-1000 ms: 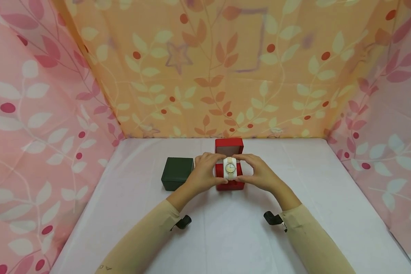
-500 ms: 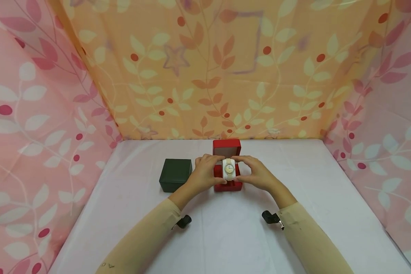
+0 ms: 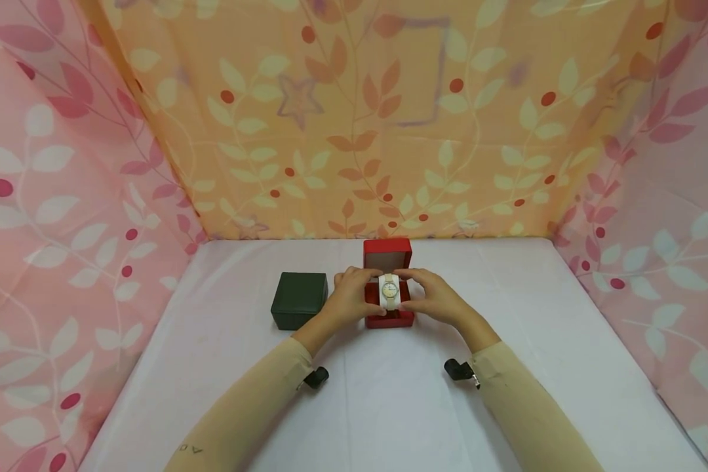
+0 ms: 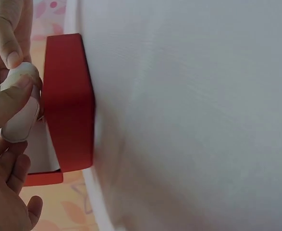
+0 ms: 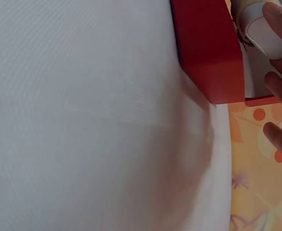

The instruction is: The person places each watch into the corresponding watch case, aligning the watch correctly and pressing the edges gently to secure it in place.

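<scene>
A wristwatch [image 3: 390, 290] with a pale strap and round face is wrapped round a white cushion [image 4: 21, 120]. My left hand [image 3: 349, 298] pinches one end of the cushion between thumb and fingers, and my right hand [image 3: 438, 298] pinches the other end. Both hands hold it over the red watch box [image 3: 388, 322], whose lid [image 3: 387, 246] stands raised at the back. In the left wrist view the cushion is close above the red box wall [image 4: 69, 106]. The right wrist view catches the right fingers [image 5: 281, 89] at the cushion's end.
A closed dark green box [image 3: 299, 296] sits just left of the red box, beside my left forearm. White cloth covers the table [image 3: 383, 406]. A patterned orange curtain [image 3: 354, 131] hangs behind, with pink ones at both sides.
The view shifts slightly, so boxes and hands appear a little further left. Both hands keep their pinch on the watch cushion, which stays over the red box.
</scene>
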Available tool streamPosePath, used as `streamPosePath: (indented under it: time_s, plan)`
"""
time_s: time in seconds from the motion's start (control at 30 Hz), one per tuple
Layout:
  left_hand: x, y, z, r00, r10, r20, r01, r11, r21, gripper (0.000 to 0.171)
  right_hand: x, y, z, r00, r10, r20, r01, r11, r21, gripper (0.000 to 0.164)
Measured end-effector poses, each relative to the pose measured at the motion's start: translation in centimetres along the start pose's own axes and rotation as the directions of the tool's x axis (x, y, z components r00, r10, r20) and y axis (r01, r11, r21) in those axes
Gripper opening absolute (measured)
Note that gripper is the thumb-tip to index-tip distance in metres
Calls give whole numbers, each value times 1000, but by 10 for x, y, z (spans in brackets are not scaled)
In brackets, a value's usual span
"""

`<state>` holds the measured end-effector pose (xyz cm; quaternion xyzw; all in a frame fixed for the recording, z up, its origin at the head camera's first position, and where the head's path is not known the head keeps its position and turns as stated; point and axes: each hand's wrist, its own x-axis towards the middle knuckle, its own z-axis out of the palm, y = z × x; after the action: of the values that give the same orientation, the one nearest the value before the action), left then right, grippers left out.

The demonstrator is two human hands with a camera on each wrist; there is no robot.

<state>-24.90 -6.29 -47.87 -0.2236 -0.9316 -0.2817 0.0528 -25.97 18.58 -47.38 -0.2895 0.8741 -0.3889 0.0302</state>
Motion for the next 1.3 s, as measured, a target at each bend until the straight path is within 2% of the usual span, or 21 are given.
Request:
streamPosePath:
  time_s: [0.2, 0.93, 1.3]
  plan:
    - [-1, -5, 6, 1000, 10, 13, -10, 1000, -2, 80, 0, 4, 4, 999, 49, 19, -49, 999, -10, 72]
    - [0, -3, 11, 999, 10, 36, -12, 999, 43, 79, -1, 4, 5, 997, 73, 28, -71, 996, -62, 71]
    - [-2, -4, 13, 999, 14, 33, -14, 1000, 14, 78, -2, 6, 4, 996, 77, 39, -76, 996, -46, 71]
